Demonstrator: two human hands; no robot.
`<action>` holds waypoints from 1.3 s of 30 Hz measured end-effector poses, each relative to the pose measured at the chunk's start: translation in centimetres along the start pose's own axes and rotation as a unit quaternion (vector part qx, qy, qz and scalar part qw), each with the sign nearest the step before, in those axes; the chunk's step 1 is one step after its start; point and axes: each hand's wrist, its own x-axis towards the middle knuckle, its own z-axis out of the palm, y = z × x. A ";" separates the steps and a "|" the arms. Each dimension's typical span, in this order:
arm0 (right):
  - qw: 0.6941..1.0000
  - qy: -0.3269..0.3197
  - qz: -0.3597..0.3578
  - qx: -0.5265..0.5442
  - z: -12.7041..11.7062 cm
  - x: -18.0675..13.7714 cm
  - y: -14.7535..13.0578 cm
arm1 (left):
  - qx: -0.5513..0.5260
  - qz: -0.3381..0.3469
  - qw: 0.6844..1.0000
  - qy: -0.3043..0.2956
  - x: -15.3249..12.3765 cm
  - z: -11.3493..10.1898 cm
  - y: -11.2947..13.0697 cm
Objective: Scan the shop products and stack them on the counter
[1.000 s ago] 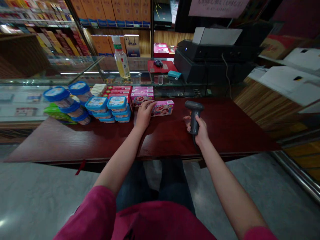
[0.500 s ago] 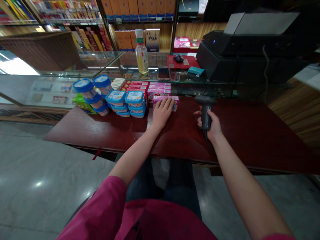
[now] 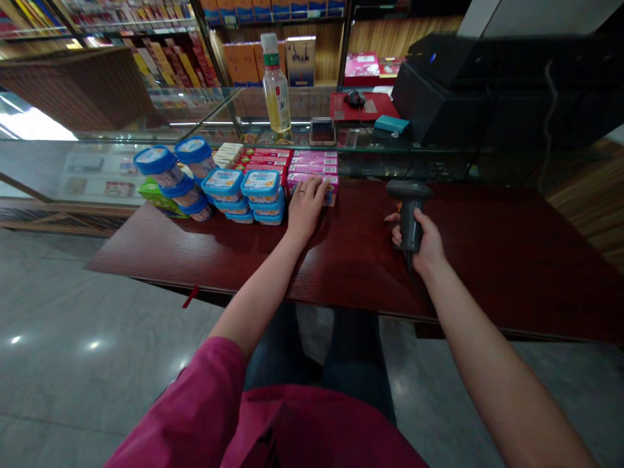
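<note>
My left hand [image 3: 307, 207] lies over the front pink box [image 3: 331, 182], its fingers wrapped over the top and far side, covering much of the front. This box sits against the end of a row of similar pink boxes [image 3: 314, 162]. To the left of the hand stand stacked tubs with blue lids [image 3: 261, 184], with red boxes [image 3: 266, 161] behind them. My right hand [image 3: 429, 244] grips a dark handheld barcode scanner [image 3: 411, 221] by its handle, above the brown tabletop. The scanner's cord hangs below the handle.
Round blue-lidded tubs [image 3: 156, 164] and a green package [image 3: 158, 195] are at the left of the table [image 3: 361, 260]. On the glass counter behind stand a bottle [image 3: 277, 91], a phone [image 3: 322, 132] and a blue item [image 3: 392, 125]. Dark machines [image 3: 453, 97] are at right.
My left hand has moved the front pink box left and back against the row of pink boxes. My right hand still holds the scanner, and the view has shifted slightly.
</note>
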 end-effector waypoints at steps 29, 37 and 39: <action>0.999 -0.026 -0.017 -0.015 0.4 -1.8 -0.5 | 0.051 -0.124 0.991 -0.013 -1.8 -1.7 1.2; 0.998 -0.043 -0.038 -0.030 1.4 -3.1 -0.8 | 0.048 -0.099 0.993 -0.030 -1.9 -3.1 1.1; 0.997 -0.044 -0.047 -0.033 1.6 -4.0 -0.8 | 0.036 -0.072 0.996 -0.043 -1.8 -3.2 1.2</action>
